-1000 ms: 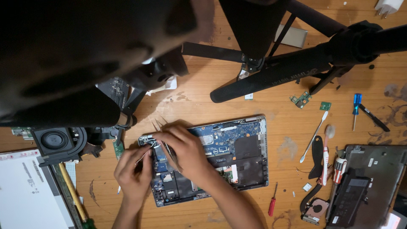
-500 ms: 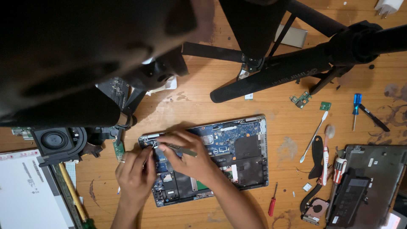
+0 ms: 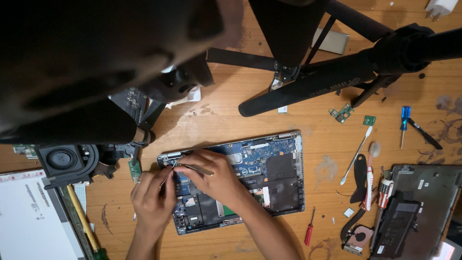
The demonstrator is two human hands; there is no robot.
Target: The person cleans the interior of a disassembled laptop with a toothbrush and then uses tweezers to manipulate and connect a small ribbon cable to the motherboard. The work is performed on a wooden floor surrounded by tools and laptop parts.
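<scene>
Laptop [image 3: 269, 168] innards flat, blue-black; right hand [image 3: 216, 175] pinches thin metal tweezers [image 3: 195, 168], probably.

A scuffed wooden table [image 3: 216, 120] carries an opened laptop base with its blue circuit board bare [image 3: 260, 168]; a red-handled screwdriver [image 3: 309, 229]; a blue-handled screwdriver [image 3: 404, 120]; a white toothbrush [image 3: 356, 155].

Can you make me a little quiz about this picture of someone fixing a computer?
1. True or false: both hands are over the opened laptop.
2. What thin tool does the right hand hold?
A. tweezers
B. hammer
C. scissors
3. What colour is the handle of the small screwdriver lying just right of the laptop's lower corner?

Key:
1. True; the left hand is there too.
2. A
3. Red
</scene>
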